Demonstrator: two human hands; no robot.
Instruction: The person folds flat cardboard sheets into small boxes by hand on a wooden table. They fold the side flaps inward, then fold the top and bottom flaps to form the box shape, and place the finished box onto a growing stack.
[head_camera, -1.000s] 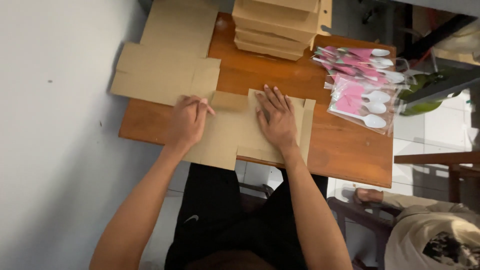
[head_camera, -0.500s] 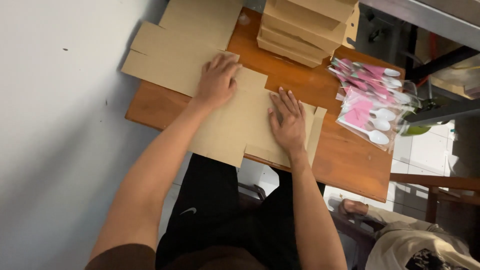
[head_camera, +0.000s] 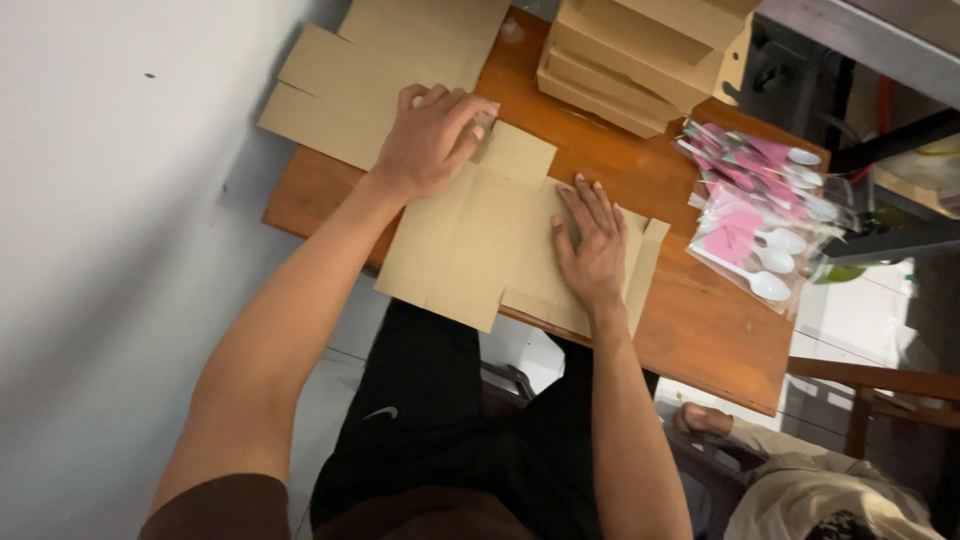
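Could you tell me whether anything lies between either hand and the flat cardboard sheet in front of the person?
Nothing visible does. The left hand rests on the far flap of the flat cardboard sheet, and the right hand presses flat on its middle, both in direct contact.

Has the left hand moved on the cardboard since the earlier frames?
Yes. The left hand has slid away from the person, from the flat cardboard sheet's near part to its far edge, closer to the stack of folded boxes.
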